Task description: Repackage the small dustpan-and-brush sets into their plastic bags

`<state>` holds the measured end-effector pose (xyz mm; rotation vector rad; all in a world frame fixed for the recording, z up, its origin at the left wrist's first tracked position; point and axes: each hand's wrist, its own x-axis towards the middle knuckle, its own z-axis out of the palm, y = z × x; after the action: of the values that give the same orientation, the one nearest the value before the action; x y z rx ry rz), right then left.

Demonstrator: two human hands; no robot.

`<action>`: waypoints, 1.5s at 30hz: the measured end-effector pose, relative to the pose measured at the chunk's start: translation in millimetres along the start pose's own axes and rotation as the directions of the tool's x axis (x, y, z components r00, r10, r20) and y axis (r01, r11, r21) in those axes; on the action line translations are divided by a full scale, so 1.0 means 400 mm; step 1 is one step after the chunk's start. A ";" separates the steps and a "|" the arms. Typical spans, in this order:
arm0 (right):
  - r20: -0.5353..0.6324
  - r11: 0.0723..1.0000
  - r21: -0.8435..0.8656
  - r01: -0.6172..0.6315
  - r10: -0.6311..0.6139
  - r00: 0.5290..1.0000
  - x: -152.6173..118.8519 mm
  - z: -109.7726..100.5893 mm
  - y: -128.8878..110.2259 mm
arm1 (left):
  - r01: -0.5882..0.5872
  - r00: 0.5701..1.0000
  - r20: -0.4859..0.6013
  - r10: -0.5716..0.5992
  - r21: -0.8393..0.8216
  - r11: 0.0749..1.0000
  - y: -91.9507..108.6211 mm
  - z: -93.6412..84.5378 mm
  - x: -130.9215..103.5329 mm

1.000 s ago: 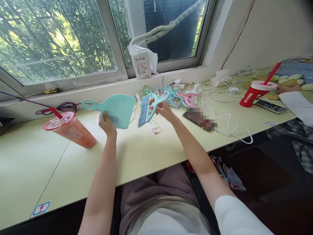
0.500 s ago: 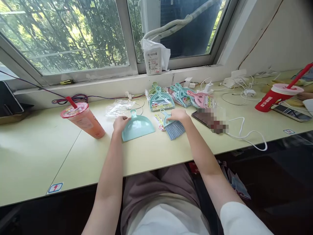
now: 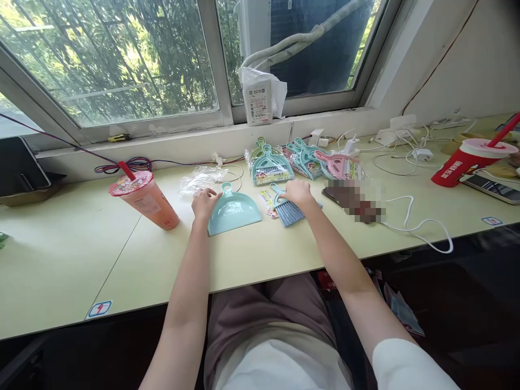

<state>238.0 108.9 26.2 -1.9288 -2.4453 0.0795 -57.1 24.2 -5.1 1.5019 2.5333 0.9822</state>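
A mint-green dustpan (image 3: 234, 212) lies on the table with its short looped handle pointing toward the window. At its upper left edge is my left hand (image 3: 205, 203), fingers curled and the thumb side against the rim. To the right, my right hand (image 3: 298, 193) is closed on a small hand brush (image 3: 290, 213) with a mint handle and grey-blue bristles, partly covered by the hand. The bristles rest at the tabletop and point toward me. Beside the brush lies a printed card (image 3: 267, 201). Behind it are wrapped dustpan sets (image 3: 271, 165) in mint, with a pink one (image 3: 337, 162).
An orange drink cup (image 3: 151, 201) with a red straw stands at left. Crumpled clear plastic (image 3: 202, 179) lies behind my left hand. On the right are a phone (image 3: 349, 200), a white cable (image 3: 426, 219) and a red cup (image 3: 463, 165). A box (image 3: 259, 103) sits on the windowsill.
The brush has shifted slightly left and turned a little in my right hand. The fingers of my left hand have risen slightly at the dustpan's edge. The dustpan stays in place; the view has shifted a little.
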 end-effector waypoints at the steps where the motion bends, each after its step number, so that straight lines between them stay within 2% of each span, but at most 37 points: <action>1: -0.007 1.000 0.000 0.002 -0.002 1.000 0.000 0.004 -0.004 | -0.012 1.000 0.018 0.012 0.002 1.000 -0.001 0.001 0.000; 5: -0.017 1.000 0.016 0.003 -0.003 1.000 0.000 0.016 -0.017 | -0.064 0.993 0.101 0.061 0.023 0.998 -0.006 0.009 0.003; 8: -0.001 0.998 0.058 0.004 -0.004 1.000 0.002 0.013 -0.011 | -0.080 0.991 0.111 0.076 0.027 0.996 -0.005 0.014 0.006; 10: 0.005 0.993 0.118 0.009 -0.010 1.000 0.002 0.001 -0.001 | -0.064 0.994 0.087 0.067 -0.034 0.997 -0.003 0.013 0.010; 12: -0.016 0.973 0.232 0.022 -0.019 1.000 0.000 -0.018 0.009 | -0.026 0.998 0.048 0.034 -0.171 0.985 -0.001 0.009 0.016; 14: -0.051 0.908 0.408 0.099 -0.085 0.995 -0.008 -0.040 0.009 | 0.018 1.000 0.012 -0.015 -0.372 0.928 0.003 0.006 0.020; 16: -0.081 0.770 0.593 0.235 -0.233 0.969 -0.024 -0.057 -0.008 | 0.059 0.998 0.028 -0.052 -0.575 0.816 0.015 0.007 0.019; 18: -0.110 0.648 0.687 0.327 -0.353 0.929 -0.048 -0.064 -0.045 | 0.111 0.992 0.121 -0.034 -0.713 0.693 0.037 0.014 0.007; 19: -0.124 0.641 0.687 0.342 -0.361 0.924 -0.061 -0.061 -0.068 | 0.134 0.983 0.181 0.008 -0.755 0.642 0.053 0.020 -0.004; 21: -0.193 0.734 0.596 0.326 -0.264 0.945 -0.087 -0.047 -0.116 | 0.159 0.949 0.283 0.137 -0.807 0.568 0.088 0.033 -0.031; 23: -0.278 0.848 0.448 0.284 -0.170 0.945 -0.106 -0.025 -0.154 | 0.172 0.887 0.361 0.289 -0.838 0.518 0.121 0.047 -0.060; 25: -0.290 0.906 0.332 0.262 -0.166 0.942 -0.113 -0.001 -0.173 | 0.188 0.815 0.431 0.387 -0.829 0.527 0.142 0.060 -0.084; 27: -0.253 0.910 0.306 0.280 -0.206 0.945 -0.105 0.017 -0.173 | 0.201 0.776 0.477 0.413 -0.807 0.555 0.145 0.069 -0.094; 29: -0.288 0.886 0.340 0.316 -0.222 0.932 -0.087 0.028 -0.157 | 0.228 0.780 0.493 0.385 -0.797 0.559 0.137 0.075 -0.092; 32: -0.428 0.836 0.406 0.369 -0.183 0.885 -0.046 0.043 -0.124 | 0.303 0.811 0.500 0.302 -0.802 0.514 0.119 0.078 -0.078; 34: -0.375 0.763 0.521 0.383 -0.198 0.905 -0.015 0.057 -0.106 | 0.329 0.815 0.507 0.281 -0.804 0.496 0.112 0.077 -0.071; 36: -0.225 0.652 0.675 0.346 -0.265 0.938 0.013 0.075 -0.095 | 0.335 0.806 0.520 0.283 -0.795 0.506 0.112 0.075 -0.069; 38: -0.139 0.546 0.784 0.296 -0.310 0.941 0.033 0.094 -0.094 | 0.328 0.804 0.520 0.288 -0.793 0.514 0.114 0.074 -0.070; 41: -0.134 0.445 0.864 0.234 -0.244 0.960 0.045 0.115 -0.102 | 0.318 0.817 0.498 0.290 -0.809 0.494 0.117 0.074 -0.070; 45: -0.114 0.389 0.907 0.161 -0.143 0.983 0.039 0.122 -0.115 | 0.315 0.815 0.494 0.303 -0.817 0.483 0.114 0.073 -0.065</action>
<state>187.0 112.0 -20.0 -1.1290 -1.7974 1.1426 2.0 33.1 -11.5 1.1402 1.1865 1.2578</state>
